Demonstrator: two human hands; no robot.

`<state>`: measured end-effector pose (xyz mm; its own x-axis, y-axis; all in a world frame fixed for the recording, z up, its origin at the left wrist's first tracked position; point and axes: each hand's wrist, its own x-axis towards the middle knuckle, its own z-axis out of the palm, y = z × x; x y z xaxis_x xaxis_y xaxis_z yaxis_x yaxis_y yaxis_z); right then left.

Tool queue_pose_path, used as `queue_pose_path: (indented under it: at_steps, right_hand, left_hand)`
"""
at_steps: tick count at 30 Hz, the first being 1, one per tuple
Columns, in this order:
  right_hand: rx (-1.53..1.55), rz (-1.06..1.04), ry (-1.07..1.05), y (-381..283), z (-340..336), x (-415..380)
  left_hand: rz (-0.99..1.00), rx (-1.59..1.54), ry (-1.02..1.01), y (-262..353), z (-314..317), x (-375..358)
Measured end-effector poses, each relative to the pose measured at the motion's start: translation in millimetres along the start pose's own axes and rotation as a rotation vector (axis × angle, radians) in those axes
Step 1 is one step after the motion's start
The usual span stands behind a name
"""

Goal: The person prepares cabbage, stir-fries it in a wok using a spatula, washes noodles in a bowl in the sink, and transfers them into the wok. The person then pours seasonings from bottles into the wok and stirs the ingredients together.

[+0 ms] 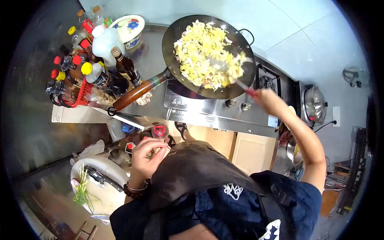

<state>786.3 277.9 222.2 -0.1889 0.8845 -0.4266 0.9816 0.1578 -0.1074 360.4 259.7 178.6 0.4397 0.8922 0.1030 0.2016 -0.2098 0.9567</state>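
In the head view my right hand [272, 105] is closed around the red handle of a spatula [243, 85], whose metal blade is blurred by motion among the food. Chopped yellow and white pieces [206, 54] fill much of a dark wok [171, 44] on the stove. The wok's long wooden handle [138, 93] points down and left, with no hand on it. My left hand [147, 157] hangs in front of the dark apron [192, 164], well below that handle, its fingers curled together with nothing visible in them.
Several bottles and a red basket [85, 94] crowd the counter at left, beside a flowered lidded pot [130, 30]. Garlic [144, 98] lies near the wok handle. Lower left, a cutting board [106, 198] holds a knife [103, 179] and green onions [82, 192]. A lidded steel pot [315, 105] stands right.
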Motion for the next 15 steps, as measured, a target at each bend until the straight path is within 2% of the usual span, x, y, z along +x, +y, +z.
queue_pose_path:
  at_steps: [2,3,4,6,7,8,10,11,12,14,15]
  right_hand:
    - [0.177,0.045,0.194,-59,-12,5]
    - [0.173,-0.047,0.226,-55,-7,22]
    - [0.101,0.095,0.088,-46,-2,45]
    - [0.155,0.270,0.173,-34,-11,56]
    - [0.012,0.169,0.088,-34,-27,44]
    - [0.007,0.301,-0.032,-28,-27,33]
    - [0.099,0.185,-0.039,-29,-21,-2]
    - [0.107,0.193,-0.018,-51,-24,-6]
    - [0.170,0.030,0.075,-72,-35,0]
    - [0.122,0.295,-0.085,-66,-29,40]
    - [0.062,0.273,-0.017,-51,-25,56]
  left_hand:
    - [-0.050,-0.030,-0.006,-3,1,-3]
    - [-0.036,-0.004,-0.015,-2,4,-2]
    - [-0.019,0.023,-0.019,0,7,-1]
    - [-0.049,0.021,-0.047,5,5,-5]
    - [-0.030,0.023,-0.038,5,3,-6]
    - [-0.010,0.022,-0.027,4,2,-5]
    - [0.025,-0.014,0.033,-6,2,-5]
    - [-0.028,-0.029,0.038,-11,3,-6]
    - [-0.085,-0.042,0.025,-14,3,-9]
    - [-0.044,-0.009,0.011,-7,8,-3]
    - [-0.015,0.014,-0.008,-3,9,-2]
